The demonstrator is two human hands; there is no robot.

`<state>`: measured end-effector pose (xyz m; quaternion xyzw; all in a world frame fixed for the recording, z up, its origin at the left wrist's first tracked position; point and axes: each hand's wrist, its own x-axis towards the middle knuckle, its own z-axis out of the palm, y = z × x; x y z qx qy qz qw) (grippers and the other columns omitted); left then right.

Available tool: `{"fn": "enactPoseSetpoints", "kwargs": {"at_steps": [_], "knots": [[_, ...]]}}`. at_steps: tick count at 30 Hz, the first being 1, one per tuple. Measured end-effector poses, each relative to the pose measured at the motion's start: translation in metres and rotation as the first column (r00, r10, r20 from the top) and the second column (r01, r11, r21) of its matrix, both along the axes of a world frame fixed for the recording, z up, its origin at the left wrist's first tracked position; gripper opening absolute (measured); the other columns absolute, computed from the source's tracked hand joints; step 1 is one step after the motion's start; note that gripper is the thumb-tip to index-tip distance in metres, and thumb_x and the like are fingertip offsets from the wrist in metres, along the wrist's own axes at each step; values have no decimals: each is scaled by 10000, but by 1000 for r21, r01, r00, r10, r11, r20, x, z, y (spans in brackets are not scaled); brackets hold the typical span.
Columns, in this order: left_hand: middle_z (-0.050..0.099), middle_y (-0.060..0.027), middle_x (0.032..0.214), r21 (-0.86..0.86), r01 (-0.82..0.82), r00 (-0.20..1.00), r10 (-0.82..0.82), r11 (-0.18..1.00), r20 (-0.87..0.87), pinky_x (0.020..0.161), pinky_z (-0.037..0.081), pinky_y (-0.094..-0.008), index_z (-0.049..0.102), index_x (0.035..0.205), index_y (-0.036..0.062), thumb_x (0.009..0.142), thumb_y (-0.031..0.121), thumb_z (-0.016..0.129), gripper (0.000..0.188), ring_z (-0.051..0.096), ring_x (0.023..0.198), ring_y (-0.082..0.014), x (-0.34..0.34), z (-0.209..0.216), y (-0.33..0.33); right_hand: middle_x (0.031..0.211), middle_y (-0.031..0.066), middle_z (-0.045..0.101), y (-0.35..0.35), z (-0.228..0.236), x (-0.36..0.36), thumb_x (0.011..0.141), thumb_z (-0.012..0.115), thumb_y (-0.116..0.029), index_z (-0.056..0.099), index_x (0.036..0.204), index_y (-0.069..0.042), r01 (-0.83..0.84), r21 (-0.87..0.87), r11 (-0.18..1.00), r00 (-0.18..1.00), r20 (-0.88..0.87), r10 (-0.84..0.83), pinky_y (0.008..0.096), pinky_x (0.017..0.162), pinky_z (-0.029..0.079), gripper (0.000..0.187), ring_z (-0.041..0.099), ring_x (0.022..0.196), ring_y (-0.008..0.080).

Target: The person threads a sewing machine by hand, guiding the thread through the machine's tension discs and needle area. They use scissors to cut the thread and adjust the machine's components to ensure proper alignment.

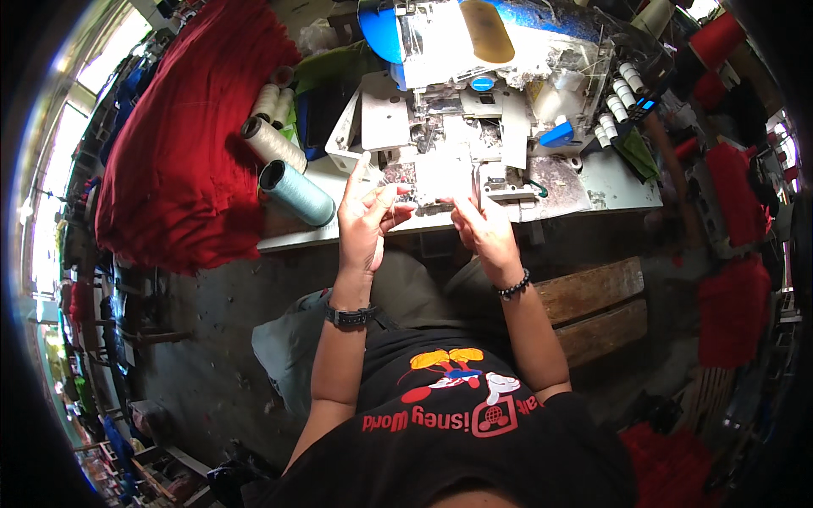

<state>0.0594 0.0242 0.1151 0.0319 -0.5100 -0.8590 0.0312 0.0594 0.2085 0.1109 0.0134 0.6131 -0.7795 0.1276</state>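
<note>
An overlock sewing machine [457, 127], white with blue parts, stands in front of me, its middle washed out by bright light. My left hand [366, 222] is at its front left, index finger raised and thumb bent toward the other fingers. Whatever lies between those fingertips is too fine and glared to make out. At the front right of the machine, my right hand [489, 235] is closed around slim metal tweezers [476, 179], which point up toward the needle area. Glare hides the tips and any thread there.
A big heap of red fabric [182, 127] covers the table's left side. Beside it lie a light-blue thread cone [298, 195] and a cream thread cone [273, 144]. White spools [622, 93] line the machine's right. A wooden bench [593, 305] stands at my right.
</note>
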Motion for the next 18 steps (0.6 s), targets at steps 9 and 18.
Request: {"fn": "enactPoseSetpoints", "kwargs": {"at_steps": [9,18], "knots": [[658,-141,874,118,286,951,-296,951,85,545,499,-210,219,1468,21,886,65,621,709,575,562,-94,45,-13,8,1064,80,595,1,-38,16,984,477,-139,609,1138,-18,77,58,995,953,-296,-56,203,565,436,236,496,629,51],[645,-95,914,177,116,946,-163,977,279,426,399,-168,372,1391,29,986,194,502,456,453,452,-16,110,-21,-35,1160,118,556,-6,-23,33,758,476,93,558,888,-10,-119,404,907,727,-587,356,315,702,506,185,632,799,226]]}}
